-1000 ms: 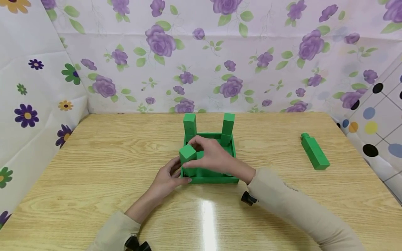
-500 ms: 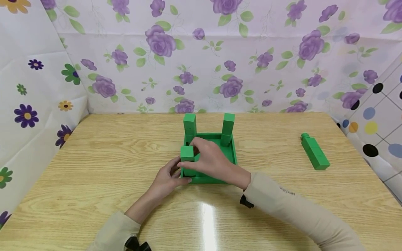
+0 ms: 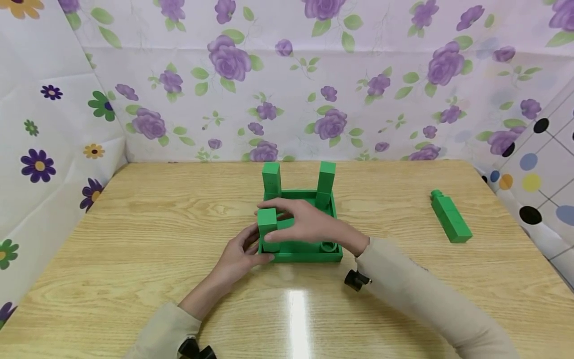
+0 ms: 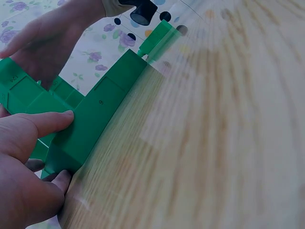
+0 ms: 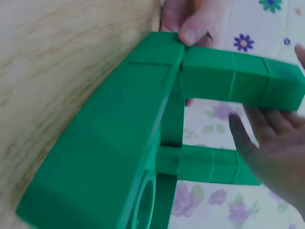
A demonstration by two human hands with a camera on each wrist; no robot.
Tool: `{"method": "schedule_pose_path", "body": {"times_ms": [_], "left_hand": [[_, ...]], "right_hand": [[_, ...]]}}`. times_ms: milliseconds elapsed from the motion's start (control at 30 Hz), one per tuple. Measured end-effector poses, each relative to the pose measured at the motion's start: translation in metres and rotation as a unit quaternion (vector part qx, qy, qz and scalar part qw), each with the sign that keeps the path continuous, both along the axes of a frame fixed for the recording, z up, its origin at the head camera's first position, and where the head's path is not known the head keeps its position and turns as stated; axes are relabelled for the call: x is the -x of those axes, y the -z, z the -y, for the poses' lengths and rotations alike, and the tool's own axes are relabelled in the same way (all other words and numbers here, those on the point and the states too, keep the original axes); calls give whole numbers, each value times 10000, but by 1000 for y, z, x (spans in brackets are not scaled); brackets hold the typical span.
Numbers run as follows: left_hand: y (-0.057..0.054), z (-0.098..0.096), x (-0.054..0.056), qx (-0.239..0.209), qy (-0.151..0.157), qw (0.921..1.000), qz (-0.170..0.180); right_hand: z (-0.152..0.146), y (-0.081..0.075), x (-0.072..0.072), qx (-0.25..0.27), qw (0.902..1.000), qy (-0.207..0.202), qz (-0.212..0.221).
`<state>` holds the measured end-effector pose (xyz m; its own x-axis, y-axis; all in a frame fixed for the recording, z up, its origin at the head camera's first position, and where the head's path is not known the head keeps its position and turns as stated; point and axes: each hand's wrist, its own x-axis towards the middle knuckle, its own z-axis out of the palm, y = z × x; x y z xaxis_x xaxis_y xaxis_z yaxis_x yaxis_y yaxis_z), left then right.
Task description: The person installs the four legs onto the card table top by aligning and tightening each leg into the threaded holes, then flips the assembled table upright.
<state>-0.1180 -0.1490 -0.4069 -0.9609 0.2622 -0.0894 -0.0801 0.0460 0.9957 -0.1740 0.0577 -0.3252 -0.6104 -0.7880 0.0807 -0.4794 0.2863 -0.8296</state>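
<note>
A green square base with raised sides (image 3: 307,258) lies on the table, with square green posts standing at three corners. My left hand (image 3: 242,257) holds the base's near left corner, its thumb and fingers on the side wall in the left wrist view. Beside the near left post (image 3: 267,219) is my right hand (image 3: 305,224), its fingers loosely spread around it. In the right wrist view the right fingers (image 5: 276,129) lie relaxed along that post. A round threaded-looking socket (image 3: 329,247) shows in the near right corner.
Upright at the back corners are the left post (image 3: 271,179) and right post (image 3: 326,177). A loose green post with a round knobbed end (image 3: 450,219) lies on the wooden table (image 3: 157,239) at right. Flowered sheets (image 3: 287,99) hang behind.
The near left post has turned so its sides line up with the base. My right fingers have loosened and spread from it. The left hand stays in place.
</note>
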Motion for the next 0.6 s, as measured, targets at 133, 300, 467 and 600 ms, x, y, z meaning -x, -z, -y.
{"method": "schedule_pose_path", "body": {"times_ms": [133, 300, 467, 600], "left_hand": [[1, 0, 0, 29, -38, 10000, -13], [1, 0, 0, 111, -19, 9999, -52], [1, 0, -1, 109, -28, 9999, -38], [1, 0, -1, 97, -24, 9999, -18]], "right_hand": [[-5, 2, 9, 381, 9949, -553, 752], [-8, 4, 15, 667, 9853, -724, 1399], [-8, 6, 17, 832, 9795, -786, 1656], [-7, 7, 17, 780, 9818, -730, 1570]]}}
